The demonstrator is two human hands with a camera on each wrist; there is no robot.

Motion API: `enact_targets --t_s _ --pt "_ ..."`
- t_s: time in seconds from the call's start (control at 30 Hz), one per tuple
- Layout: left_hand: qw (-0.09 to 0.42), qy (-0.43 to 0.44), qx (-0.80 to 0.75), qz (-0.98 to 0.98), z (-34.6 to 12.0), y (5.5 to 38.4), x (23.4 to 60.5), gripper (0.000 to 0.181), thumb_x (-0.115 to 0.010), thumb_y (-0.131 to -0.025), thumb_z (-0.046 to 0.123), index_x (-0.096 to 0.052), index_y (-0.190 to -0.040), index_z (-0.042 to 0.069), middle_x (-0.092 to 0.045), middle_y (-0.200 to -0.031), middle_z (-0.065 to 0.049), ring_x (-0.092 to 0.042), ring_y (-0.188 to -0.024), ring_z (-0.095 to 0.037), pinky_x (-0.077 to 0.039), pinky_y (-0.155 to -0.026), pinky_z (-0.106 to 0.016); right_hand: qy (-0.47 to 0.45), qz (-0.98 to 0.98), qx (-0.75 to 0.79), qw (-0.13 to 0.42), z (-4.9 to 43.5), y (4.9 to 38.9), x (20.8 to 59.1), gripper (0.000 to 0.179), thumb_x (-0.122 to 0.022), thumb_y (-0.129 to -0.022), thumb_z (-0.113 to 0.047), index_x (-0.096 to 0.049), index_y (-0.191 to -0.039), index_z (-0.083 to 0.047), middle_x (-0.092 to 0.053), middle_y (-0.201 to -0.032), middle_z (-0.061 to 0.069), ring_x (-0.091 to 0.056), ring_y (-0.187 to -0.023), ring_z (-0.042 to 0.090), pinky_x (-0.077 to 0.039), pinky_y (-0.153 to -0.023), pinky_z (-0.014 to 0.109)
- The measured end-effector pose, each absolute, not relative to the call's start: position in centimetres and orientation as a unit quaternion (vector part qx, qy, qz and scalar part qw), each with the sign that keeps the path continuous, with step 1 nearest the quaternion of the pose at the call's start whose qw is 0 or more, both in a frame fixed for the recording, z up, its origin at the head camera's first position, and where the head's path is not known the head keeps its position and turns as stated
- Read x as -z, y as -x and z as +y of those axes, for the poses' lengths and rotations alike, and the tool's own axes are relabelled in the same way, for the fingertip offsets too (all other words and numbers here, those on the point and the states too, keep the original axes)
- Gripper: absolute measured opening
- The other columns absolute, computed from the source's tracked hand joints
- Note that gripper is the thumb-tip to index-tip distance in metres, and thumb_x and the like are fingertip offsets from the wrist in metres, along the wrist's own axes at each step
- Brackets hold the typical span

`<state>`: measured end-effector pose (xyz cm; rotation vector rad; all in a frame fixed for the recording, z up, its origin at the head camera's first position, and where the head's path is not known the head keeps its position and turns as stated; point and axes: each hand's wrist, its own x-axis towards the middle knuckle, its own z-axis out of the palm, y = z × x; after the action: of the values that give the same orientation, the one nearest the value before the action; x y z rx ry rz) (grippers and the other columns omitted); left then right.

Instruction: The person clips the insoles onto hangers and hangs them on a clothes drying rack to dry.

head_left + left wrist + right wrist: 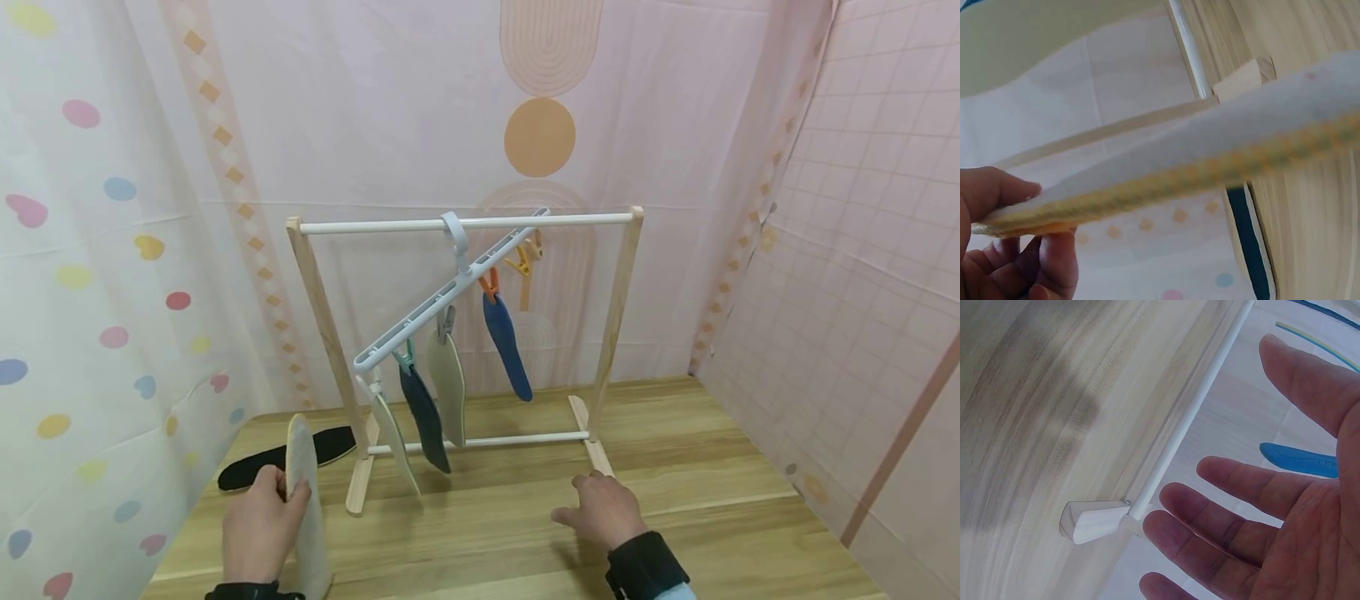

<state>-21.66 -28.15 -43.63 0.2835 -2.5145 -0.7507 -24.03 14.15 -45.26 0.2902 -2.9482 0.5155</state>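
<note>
"Printed cloth (390, 108) hangs behind my wood-grain tabletop (712, 450), where a rack (555, 222) stands with a pale hanger (427, 315) hooked over its top."

"What are your hands doing?"

"My left hand (262, 525) pinches a white insole (311, 521), thumb on its white face and fingers on the other side. I hold it upright, left of the rack and apart from it. My right hand (603, 508) holds nothing; its fingers are spread, near the rack's right foot."

"Which step would you call that?"

"Bringing one more insole to the hanger, I'd say. Four already hang from it: a pale insole (393, 442) nearest me, then a dark insole (423, 417), a cream insole (448, 383) and a blue insole (507, 346). A black insole (255, 471) lies on the tabletop beyond my left hand, probably waiting its turn."

"So what does the next move need?"

"A vacant clip. The yellow clip (521, 262) and the beige clip (536, 244) look unused, both toward the far end. I think my free right hand should squeeze one apart while my left lifts the insole's end into it. The hanger might swing on its hook, so I'd go gently."
</note>
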Motion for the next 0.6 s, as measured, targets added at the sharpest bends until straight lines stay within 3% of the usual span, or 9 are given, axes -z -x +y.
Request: enact_targets --t_s 0.3,0.6 --pt "0.323 -0.077 0.287 -0.899 -26.0 21.7 43.6 0.018 -0.06 -0.088 0.012 -0.047 -0.08 0.003 -0.047 -0.058 -0.005 -0.044 -0.047 -0.021 -0.034 -0.045 -0.033 -0.094 -0.979 -0.168 0.065 14.1 24.1 45.0 0.056 -0.082 -0.076 -0.042 -0.07 -0.108 0.003 -0.067 -0.097 0.018 -0.065 -0.087 0.037 -0.052 -0.074 0.05" --pt "0.392 -0.045 0.31 -0.865 -24.1 21.4 43.8 0.015 -0.065 -0.084 0.006 -0.051 -0.077 0.003 -0.053 -0.057 -0.004 -0.049 -0.047 -0.014 -0.038 -0.042 -0.027 -0.093 -0.979 -0.167 0.068 14.0 24.2 45.0 0.057 -0.082 -0.077 -0.043 -0.07 -0.109 0.003 -0.068 -0.098 0.018 -0.065 -0.089 0.037 -0.052 -0.075 0.051"
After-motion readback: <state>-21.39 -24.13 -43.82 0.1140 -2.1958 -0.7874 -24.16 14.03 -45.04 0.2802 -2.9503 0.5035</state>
